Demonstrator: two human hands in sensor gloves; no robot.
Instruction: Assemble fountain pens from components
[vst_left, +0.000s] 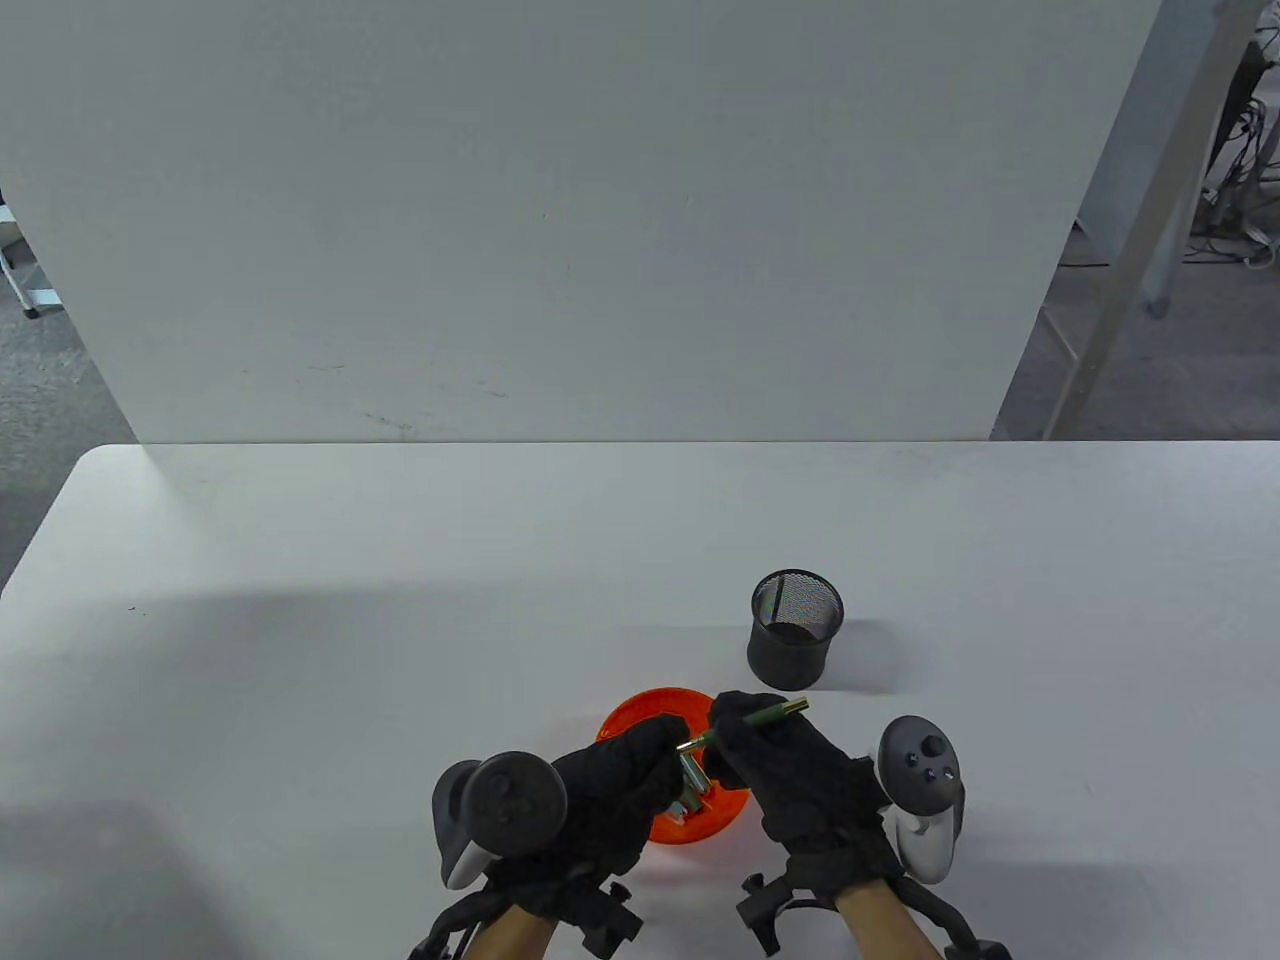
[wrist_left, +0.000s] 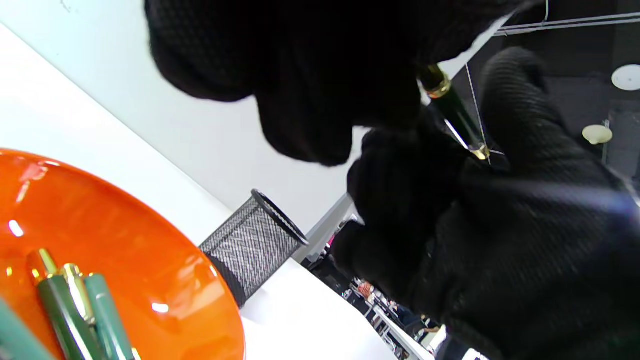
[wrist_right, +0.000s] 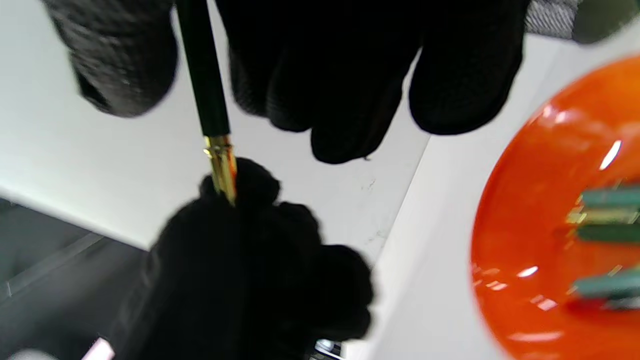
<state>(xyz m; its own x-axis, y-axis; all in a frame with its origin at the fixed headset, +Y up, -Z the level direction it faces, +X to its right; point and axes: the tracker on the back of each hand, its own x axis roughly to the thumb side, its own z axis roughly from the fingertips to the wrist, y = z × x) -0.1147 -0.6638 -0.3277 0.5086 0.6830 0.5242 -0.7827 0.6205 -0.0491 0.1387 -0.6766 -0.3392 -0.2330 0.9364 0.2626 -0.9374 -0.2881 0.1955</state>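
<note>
Looking down on the white counter (vst_left: 300, 620), we are holding a slim dark green pen barrel with gold trim (vst_left: 765, 718) above the shallow glossy orange bowl (vst_left: 625, 718). Our right hand (vst_left: 800, 780) is gripping the barrel, fingers clamped round it, while our left hand (vst_left: 610, 790) is pinching its gold lower end. A black wire-mesh cup (vst_left: 795, 642) is standing just beyond the bowl, before a white backboard (vst_left: 600, 220).

From the left wrist, the barrel (wrist_left: 457, 117) is crossing between both gloves; green pen pieces (wrist_left: 75, 310) are lying in the bowl (wrist_left: 150, 260), the cup (wrist_left: 255, 240) behind.

From the right wrist, the left fingers (wrist_right: 250, 250) are closing on the gold tip (wrist_right: 221, 165).
</note>
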